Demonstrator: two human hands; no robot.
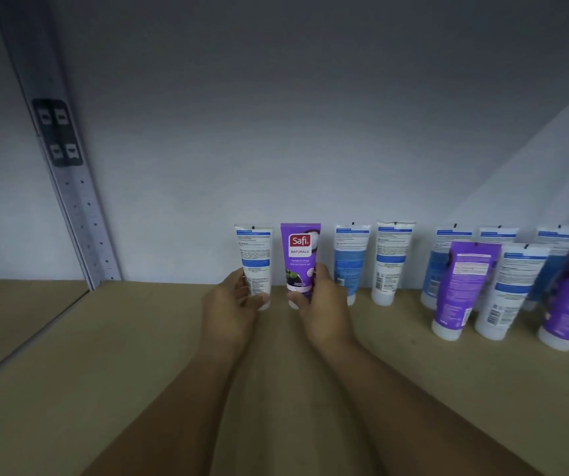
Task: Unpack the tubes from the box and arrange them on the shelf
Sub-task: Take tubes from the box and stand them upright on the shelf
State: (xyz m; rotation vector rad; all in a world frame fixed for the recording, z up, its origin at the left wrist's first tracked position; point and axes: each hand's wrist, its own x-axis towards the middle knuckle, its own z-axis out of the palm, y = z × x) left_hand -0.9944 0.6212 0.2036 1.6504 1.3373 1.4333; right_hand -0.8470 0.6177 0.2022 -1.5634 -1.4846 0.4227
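Tubes: white tube (254,266) gripped low in left hand (231,307), fingers curled round it; purple Safi Naturals tube (299,261) gripped low in right hand (324,310), thumb across the front. Both upright, cap down, at the back of the shelf (139,355) near the wall (276,132), just beside each other. Whether caps touch the board yet: cannot tell. Rest of the row (393,262) stands to the right, a second rank in front of it further right. Box not in view.

Risks, as judged:
- Narrow caps under tall bodies, so tip-prone; letting go before fully seated or slightly tilted likely topples one.
- Tight spacing; a fall rightward could domino the row.
- Withdrawing both hands at once may brush the neighbour blue tube (350,266), sitting just beside the right hand.
- Purple tube faces label-out, others back-out; inconsistent facing.
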